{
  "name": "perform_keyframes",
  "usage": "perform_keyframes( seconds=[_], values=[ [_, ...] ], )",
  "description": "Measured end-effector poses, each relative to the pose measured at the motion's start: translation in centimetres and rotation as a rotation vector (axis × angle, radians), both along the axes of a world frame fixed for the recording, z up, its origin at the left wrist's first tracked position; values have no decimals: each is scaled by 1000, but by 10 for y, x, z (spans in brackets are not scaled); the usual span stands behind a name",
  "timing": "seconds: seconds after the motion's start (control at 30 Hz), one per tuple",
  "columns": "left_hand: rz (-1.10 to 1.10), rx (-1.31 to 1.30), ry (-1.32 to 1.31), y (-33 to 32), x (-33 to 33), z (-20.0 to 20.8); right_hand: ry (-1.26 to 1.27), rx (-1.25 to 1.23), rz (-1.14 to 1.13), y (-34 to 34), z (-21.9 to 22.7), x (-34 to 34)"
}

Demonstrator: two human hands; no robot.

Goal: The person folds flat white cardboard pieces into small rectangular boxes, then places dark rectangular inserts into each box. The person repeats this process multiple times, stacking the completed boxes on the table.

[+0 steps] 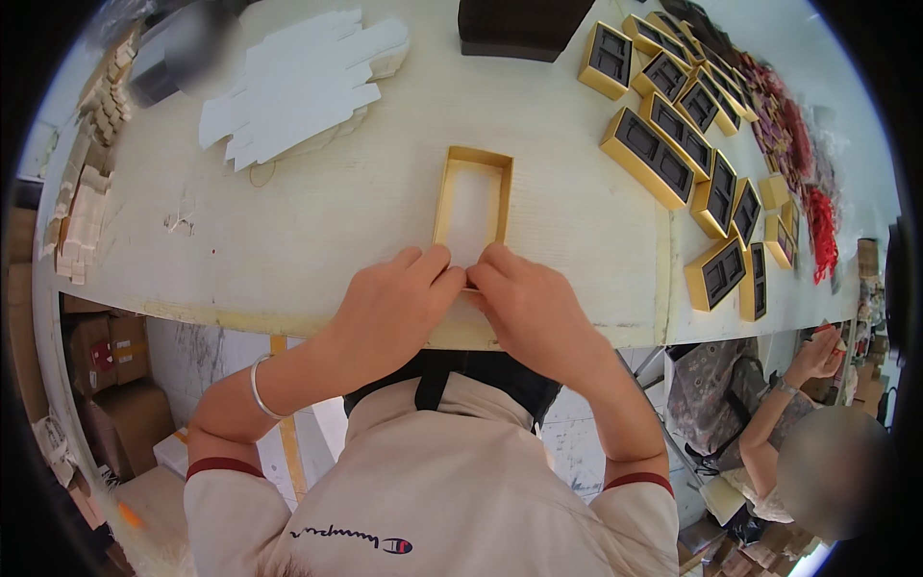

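A gold cardboard box (505,202) lies in front of me on the table, its walls standing up around a pale middle. Whether that middle is the box's own bottom or the tabletop, I cannot tell. My left hand (399,298) is closed in a pinch on the near left corner of the box. At the near right corner, my right hand (529,308) pinches the same near wall. The fingertips of both hands almost meet there and hide most of that end.
White flat cardboard blanks (298,91) are stacked at the far left. Several gold boxes with black inserts (646,159) stand at the right, near red cords (822,231). A dark box (524,29) sits at the back. Another person's hand (817,356) shows at the lower right.
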State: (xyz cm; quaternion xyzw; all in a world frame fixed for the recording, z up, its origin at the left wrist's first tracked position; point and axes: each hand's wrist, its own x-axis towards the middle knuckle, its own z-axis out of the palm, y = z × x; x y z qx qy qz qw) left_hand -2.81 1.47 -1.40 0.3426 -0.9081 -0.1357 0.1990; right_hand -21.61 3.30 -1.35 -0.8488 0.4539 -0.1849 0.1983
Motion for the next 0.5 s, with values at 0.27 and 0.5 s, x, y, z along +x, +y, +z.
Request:
perform_keyframes(
  seconds=[0.27, 0.5],
  values=[
    [-21, 234, -114, -4, 4, 6, 62, 51, -56, 3, 3, 8],
    [-71, 107, 19, -27, 6, 70, 168, -47, 259, -16, 20, -43]
  ],
)
